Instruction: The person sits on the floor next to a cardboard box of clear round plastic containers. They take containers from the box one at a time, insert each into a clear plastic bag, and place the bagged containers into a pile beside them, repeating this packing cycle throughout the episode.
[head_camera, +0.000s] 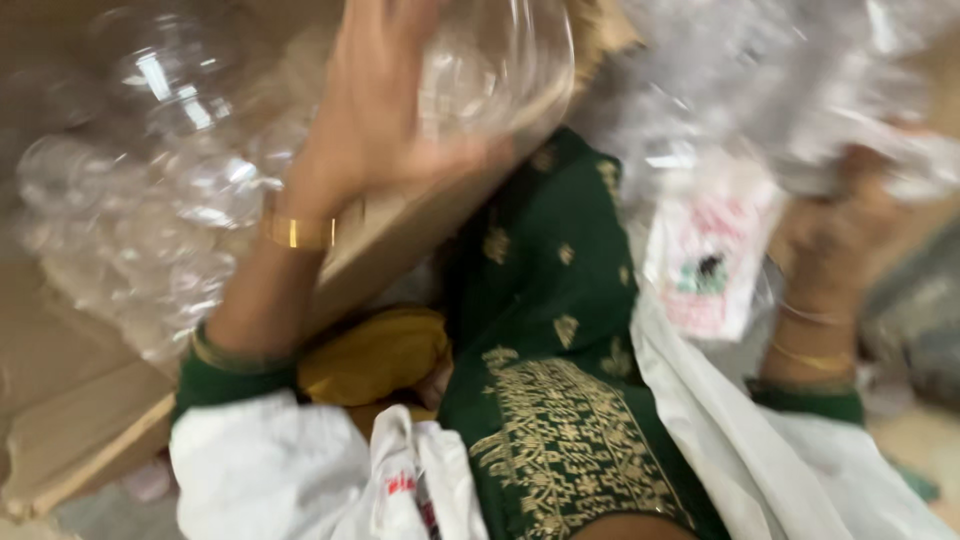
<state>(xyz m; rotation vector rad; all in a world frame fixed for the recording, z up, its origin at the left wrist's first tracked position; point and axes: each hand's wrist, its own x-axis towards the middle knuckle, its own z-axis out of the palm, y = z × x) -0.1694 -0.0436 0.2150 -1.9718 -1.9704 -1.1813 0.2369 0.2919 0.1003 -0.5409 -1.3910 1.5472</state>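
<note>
Clear plastic: a transparent container (490, 60) sits at the far middle of the head view, blurred by motion, above the edge of a cardboard box (90, 440).
Left hand: the left hand (375, 110) lies flat against the near side of the clear container, fingers spread and curled round its wall; a gold bangle (298, 232) rings the wrist.
Right hand: the right hand (835, 235) is at the far right, closed on a crumpled clear plastic bag (800, 90) that rises above it; the fingertips are too blurred to tell exactly how they grip. Thin bangles circle this wrist too.
Box contents: more clear round containers (150, 190) are piled inside the box, far left.
Label: a white printed tag (710, 255) with red and green marks hangs just left of the right hand.
Clothing: a green garment with gold embroidery (555, 400) fills the near middle, with white cloth (270, 470) over both forearms.
Yellow cloth: a mustard fold (375, 355) lies near the left forearm.
</note>
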